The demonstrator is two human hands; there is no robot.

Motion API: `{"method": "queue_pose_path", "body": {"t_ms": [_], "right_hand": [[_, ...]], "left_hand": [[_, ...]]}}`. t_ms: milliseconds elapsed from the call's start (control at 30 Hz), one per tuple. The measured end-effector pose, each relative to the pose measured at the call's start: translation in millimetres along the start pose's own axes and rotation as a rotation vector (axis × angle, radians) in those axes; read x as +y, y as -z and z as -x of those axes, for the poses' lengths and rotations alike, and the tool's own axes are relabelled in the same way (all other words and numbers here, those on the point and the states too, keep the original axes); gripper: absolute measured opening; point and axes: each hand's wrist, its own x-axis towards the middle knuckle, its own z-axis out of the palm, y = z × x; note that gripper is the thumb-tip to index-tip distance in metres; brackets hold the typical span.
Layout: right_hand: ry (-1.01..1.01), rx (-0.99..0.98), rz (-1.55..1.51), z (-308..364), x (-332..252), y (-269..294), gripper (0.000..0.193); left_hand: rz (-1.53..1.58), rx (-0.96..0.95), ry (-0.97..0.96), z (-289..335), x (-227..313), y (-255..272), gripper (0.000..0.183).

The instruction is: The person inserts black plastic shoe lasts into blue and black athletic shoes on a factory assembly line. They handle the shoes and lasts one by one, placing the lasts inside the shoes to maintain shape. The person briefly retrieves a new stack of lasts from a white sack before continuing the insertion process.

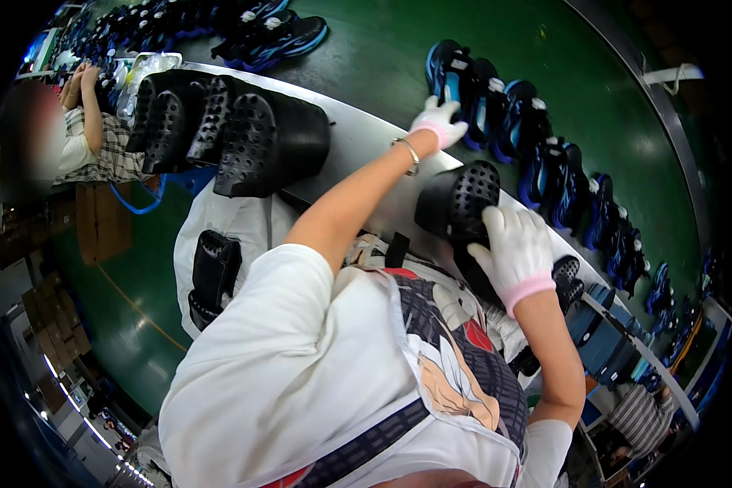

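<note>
My left hand (439,124), in a white glove with a pink cuff, reaches across the metal ledge. Its fingers are spread at the near end of a black and blue sports shoe (445,69), first in a row on the green surface. My right hand (516,248), gloved the same way, grips the edge of a black block with a dimpled, sole-shaped face (473,195). The thumb is on the near side and the fingers lie over the edge. Part of this block is hidden under the glove.
Several larger black dimpled blocks (252,142) stand left on the metal ledge (366,122). More sports shoes (276,41) line the green surface. Black pieces (215,264) lie on white sheeting at my left. A co-worker (89,138) sits far left; blue crates (602,333) stand right.
</note>
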Motion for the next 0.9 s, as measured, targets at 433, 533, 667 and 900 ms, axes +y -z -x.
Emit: {"method": "queue_pose_path", "body": {"t_ms": [433, 533, 667, 900], "right_hand": [[0.068, -0.091, 0.05, -7, 2, -1, 0.03], [0.084, -0.119, 0.061, -6, 1, -2, 0.03], [0.079, -0.128, 0.084, -1, -1, 2, 0.032], [0.105, -0.204, 0.004, -9, 1, 5, 0.031]], "left_hand": [[0.262, 0.068, -0.024, 79, -4, 19, 0.051], [0.348, 0.061, -0.01, 95, 4, 26, 0.048], [0.439, -0.074, 0.161, 115, 11, 30, 0.048], [0.511, -0.089, 0.176, 134, 17, 33, 0.049]]}}
